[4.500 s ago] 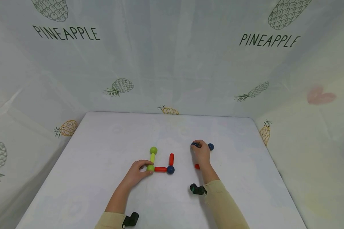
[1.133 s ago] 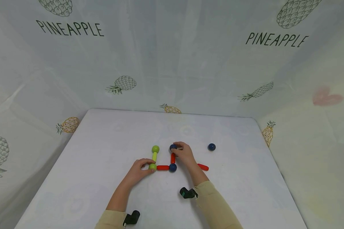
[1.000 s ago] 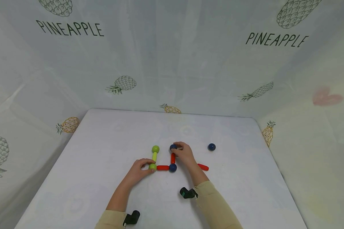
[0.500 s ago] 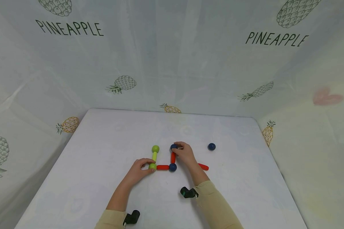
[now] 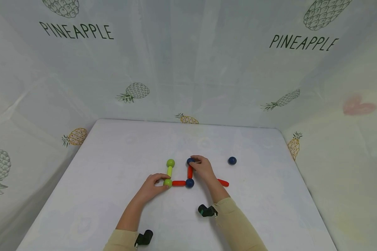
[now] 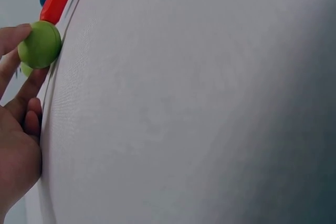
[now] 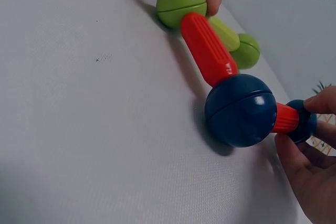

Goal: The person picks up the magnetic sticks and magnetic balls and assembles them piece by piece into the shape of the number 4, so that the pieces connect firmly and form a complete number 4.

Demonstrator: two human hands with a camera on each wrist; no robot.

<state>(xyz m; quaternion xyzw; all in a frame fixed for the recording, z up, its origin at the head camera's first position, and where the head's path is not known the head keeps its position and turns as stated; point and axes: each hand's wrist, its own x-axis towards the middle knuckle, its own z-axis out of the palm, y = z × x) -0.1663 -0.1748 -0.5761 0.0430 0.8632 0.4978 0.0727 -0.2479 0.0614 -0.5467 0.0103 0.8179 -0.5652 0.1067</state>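
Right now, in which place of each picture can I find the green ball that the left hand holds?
Head: the green ball is slightly left of centre, in the lower half, pinched by the left hand.
Left wrist: near the left edge, in the upper part.
Right wrist: near the top edge, around the middle of the width.
Shared landmark: the red rod touching this ball, visible in all three views.

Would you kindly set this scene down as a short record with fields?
Left hand: pinches near green ball
Right hand: pinches far blue ball
Layout: U-shape
Left edge: green rod, far green ball
Near edge: red rod, near blue ball
Right edge: second red rod
Lying apart: third blue ball; third red rod, one end hidden
Surface: white table
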